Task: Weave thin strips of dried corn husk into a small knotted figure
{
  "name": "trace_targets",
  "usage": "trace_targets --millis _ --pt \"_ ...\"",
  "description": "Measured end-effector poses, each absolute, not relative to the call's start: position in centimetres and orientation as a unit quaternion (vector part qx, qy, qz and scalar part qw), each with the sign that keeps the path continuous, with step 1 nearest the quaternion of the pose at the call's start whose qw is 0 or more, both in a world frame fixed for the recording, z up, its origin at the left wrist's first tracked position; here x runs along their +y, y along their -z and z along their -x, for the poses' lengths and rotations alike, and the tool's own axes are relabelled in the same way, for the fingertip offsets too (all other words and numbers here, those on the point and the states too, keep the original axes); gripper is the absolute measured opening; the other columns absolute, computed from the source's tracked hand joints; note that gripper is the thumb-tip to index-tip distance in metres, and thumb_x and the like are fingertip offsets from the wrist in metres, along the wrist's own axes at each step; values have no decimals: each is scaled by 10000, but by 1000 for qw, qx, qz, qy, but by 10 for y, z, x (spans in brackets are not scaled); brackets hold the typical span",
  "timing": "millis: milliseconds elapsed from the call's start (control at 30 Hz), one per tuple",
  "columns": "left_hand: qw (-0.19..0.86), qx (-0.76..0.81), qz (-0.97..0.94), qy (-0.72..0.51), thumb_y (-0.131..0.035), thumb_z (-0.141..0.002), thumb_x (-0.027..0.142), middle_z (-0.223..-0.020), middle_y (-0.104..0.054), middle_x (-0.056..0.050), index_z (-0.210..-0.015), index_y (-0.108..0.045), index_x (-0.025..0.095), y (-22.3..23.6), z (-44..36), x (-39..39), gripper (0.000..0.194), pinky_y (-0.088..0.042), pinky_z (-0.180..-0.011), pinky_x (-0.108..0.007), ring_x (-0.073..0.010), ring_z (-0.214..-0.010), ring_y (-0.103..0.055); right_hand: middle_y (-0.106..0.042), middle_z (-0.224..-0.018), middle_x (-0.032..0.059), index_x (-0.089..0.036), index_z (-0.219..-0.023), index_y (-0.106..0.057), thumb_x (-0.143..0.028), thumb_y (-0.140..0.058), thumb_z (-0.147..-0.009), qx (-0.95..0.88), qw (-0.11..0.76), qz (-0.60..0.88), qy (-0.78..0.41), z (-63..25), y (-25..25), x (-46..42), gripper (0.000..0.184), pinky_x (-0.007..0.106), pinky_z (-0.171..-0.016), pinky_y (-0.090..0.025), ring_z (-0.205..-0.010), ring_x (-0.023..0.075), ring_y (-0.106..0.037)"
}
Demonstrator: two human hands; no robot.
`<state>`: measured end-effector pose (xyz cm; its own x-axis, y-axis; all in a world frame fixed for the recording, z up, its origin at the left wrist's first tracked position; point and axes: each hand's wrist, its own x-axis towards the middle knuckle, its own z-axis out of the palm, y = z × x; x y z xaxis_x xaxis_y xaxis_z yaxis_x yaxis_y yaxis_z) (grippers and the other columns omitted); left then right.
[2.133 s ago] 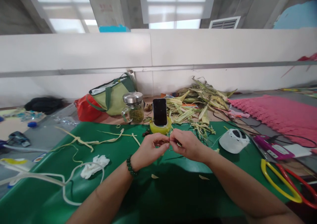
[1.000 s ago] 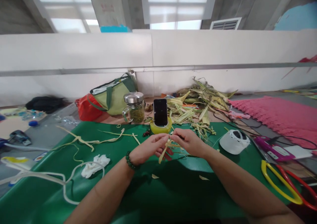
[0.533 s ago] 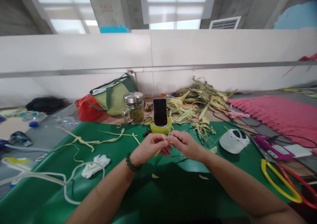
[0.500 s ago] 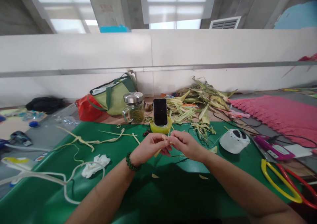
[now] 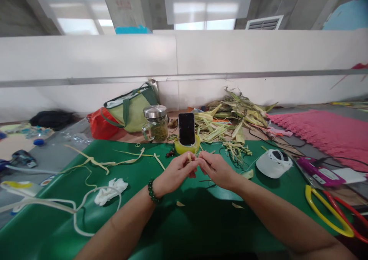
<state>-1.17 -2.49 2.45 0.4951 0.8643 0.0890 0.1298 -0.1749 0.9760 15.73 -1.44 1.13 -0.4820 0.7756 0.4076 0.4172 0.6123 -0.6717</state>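
Over the green mat (image 5: 201, 229), my two hands meet in front of a phone (image 5: 186, 130) propped on a yellow roll (image 5: 184, 148). My left hand (image 5: 175, 175), with a green bead bracelet at the wrist, pinches a small pale piece of corn husk (image 5: 189, 157). Its tip pokes up between thumb and forefinger; the rest is hidden. My right hand (image 5: 218, 171) is closed, thumb and fingertips pressed together against the left fingers. What it grips, if anything, is hidden. Two husk scraps (image 5: 180, 203) lie nearer me.
Behind are a lidded glass mug (image 5: 155, 128), a green bag (image 5: 135, 112) and a heap of corn husks (image 5: 238, 114). Left lie husk strips (image 5: 92, 161), crumpled tissue (image 5: 110, 192) and a white cable (image 5: 76, 221). Right are a white spool (image 5: 273, 166), a purple device (image 5: 320, 172) and yellow-and-red-handled scissors (image 5: 327, 212).
My fingers have shifted slightly: the husk tip now stands upright in my left pinch, and the piece that showed below my left hand is out of sight. The view has tilted a little.
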Motion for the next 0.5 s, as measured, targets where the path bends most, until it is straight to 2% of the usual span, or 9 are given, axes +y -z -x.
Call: trace_targets --millis 167,300,367,500 --pt "464 377 -733 -325 -408 -880 441 -675 -486 19 -700 -457 182 -23 13 -25 319 -436 -576 -246 -109 -576 -513 -397 -461 -60 -209 -609 -389 -517 -359 -909 -768 370 354 -385 -154 -12 -15 432 217 -452 -308 -429 83 -363" --pt "466 368 -742 -311 -408 -876 447 -661 -486 14 -683 -463 179 -25 18 -20 335 -439 -587 -254 -116 -581 -512 -352 -451 -74 -215 -603 -357 -587 -371 -873 -748 364 340 -439 -156 -11 -11 461 209 -414 -277 -404 73 -312" --pt "473 378 -735 -304 -400 -874 460 -652 -494 10 -679 -468 175 -25 20 -19 352 -446 -598 -259 -119 -586 -517 -366 -474 -64 -206 -599 -371 -571 -363 -882 -769 357 349 -400 -158 -11 -9 462 205 -432 -282 -426 74 -328" --pt "497 395 -721 -276 -377 -863 516 -671 -506 6 -691 -447 177 -24 18 -19 387 -455 -586 -263 -119 -574 -528 -491 -565 -19 -178 -669 -496 -468 -372 -914 -859 298 347 -230 -164 -14 -7 399 213 -510 -295 -510 91 -418"
